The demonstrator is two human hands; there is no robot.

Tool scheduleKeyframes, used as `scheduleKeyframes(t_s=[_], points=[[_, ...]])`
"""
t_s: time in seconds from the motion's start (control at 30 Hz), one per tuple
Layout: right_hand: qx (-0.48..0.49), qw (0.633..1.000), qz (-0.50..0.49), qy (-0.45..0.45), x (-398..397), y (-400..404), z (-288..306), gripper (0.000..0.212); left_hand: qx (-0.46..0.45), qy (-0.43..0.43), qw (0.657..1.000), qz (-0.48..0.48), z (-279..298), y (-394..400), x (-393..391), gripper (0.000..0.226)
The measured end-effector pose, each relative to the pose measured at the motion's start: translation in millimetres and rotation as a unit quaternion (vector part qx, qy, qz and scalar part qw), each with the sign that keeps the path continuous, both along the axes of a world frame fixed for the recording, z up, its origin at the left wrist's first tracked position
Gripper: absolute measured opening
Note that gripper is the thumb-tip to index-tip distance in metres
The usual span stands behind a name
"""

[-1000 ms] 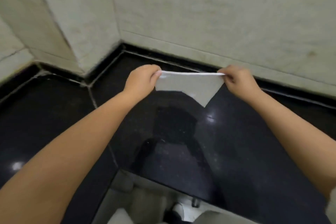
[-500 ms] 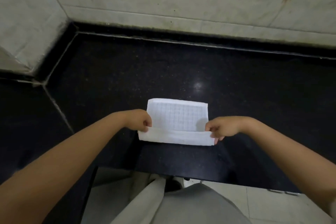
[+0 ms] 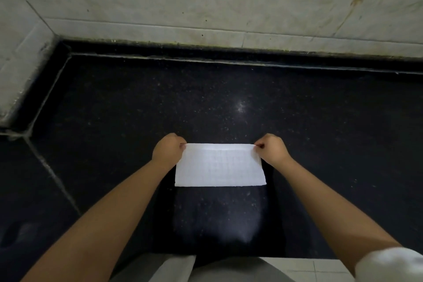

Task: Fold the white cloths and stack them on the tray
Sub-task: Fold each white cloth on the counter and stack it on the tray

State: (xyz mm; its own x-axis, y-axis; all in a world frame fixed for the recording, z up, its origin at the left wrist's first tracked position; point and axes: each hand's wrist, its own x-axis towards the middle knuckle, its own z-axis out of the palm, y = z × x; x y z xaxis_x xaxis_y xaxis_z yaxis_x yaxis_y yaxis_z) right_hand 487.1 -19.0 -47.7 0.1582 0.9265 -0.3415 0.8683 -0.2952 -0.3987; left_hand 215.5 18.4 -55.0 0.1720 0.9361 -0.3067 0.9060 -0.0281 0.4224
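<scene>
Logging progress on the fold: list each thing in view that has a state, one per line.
white cloth: folded into a rectangle, flat on the black counter, far corners pinched
left hand: pinches the cloth's far left corner
right hand: pinches the cloth's far right corner

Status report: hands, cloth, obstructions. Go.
Left hand and right hand each pinching a far corner. White cloth folded, flat on black counter. No tray in view; nothing in the way.

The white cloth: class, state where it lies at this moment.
In the head view the white cloth lies flat on the black counter, centre-low, its far corners pinched by the left hand and right hand.
</scene>
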Motion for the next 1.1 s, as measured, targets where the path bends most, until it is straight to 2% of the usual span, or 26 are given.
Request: scheduleKeyframes(t_s=[0.13, 0.27, 0.37, 0.47, 0.53, 0.63, 0.7, 0.73, 0.77, 0.83, 0.9, 1.0, 1.1], points=[[0.021, 0.999, 0.023, -0.017, -2.1, -5.8, -2.5, 0.022, 0.016, -0.013, 0.998, -0.057, -6.0, -6.2, -5.5, 0.027], [0.016, 0.997, 0.055, -0.058, -6.5, -8.7, -5.9, 0.028, 0.015, 0.047, 0.994, -0.100, -8.4, -6.6, -6.1, 0.036], [-0.018, 0.997, 0.037, -0.067, -10.5, -1.9, -2.8, 0.025, 0.020, 0.077, 0.989, -0.124, -4.6, -5.3, -0.2, 0.027], [-0.020, 0.998, 0.045, -0.040, -6.9, 4.9, 8.5, 0.025, 0.015, 0.067, 0.990, -0.124, 10.5, -3.4, 0.6, 0.024], [0.019, 0.998, 0.044, -0.032, -2.0, 7.6, 30.5, 0.024, -0.010, 0.044, 0.990, -0.136, 32.1, 0.2, -2.3, 0.023], [0.118, 0.992, 0.050, -0.020, 5.0, 5.6, 71.2, 0.018, -0.018, 0.061, 0.982, -0.177, 75.2, 2.7, -8.6, 0.019], [0.176, 0.982, 0.061, -0.024, 7.7, -1.5, 87.3, 0.014, 0.056, 0.065, 0.978, -0.191, 90.6, 1.1, -14.2, 0.013], [0.205, 0.976, 0.069, -0.026, 7.1, -7.1, 89.0, 0.013, 0.122, 0.056, 0.971, -0.200, 92.1, -1.9, -16.4, 0.009], [0.230, 0.970, 0.082, -0.021, 5.1, -14.2, 85.7, 0.013, 0.189, 0.049, 0.957, -0.215, 89.3, -6.6, -18.3, 0.008], [0.241, 0.963, 0.123, 0.001, -0.9, -33.1, 64.3, 0.014, 0.224, 0.059, 0.939, -0.253, 74.8, -21.4, -21.3, 0.012], [0.225, 0.965, 0.134, 0.012, -7.1, -55.4, 31.3, 0.016, 0.189, 0.131, 0.924, -0.306, 43.6, -41.6, -25.4, 0.016], [0.145, 0.980, 0.135, 0.021, -14.6, -90.6, -10.9, 0.022, 0.115, 0.228, 0.897, -0.362, 1.6, -72.2, -35.1, 0.030], [0.121, 0.985, 0.126, 0.010, -15.2, -105.5, -16.2, 0.017, 0.146, 0.208, 0.900, -0.354, -7.0, -79.3, -42.5, 0.041]])
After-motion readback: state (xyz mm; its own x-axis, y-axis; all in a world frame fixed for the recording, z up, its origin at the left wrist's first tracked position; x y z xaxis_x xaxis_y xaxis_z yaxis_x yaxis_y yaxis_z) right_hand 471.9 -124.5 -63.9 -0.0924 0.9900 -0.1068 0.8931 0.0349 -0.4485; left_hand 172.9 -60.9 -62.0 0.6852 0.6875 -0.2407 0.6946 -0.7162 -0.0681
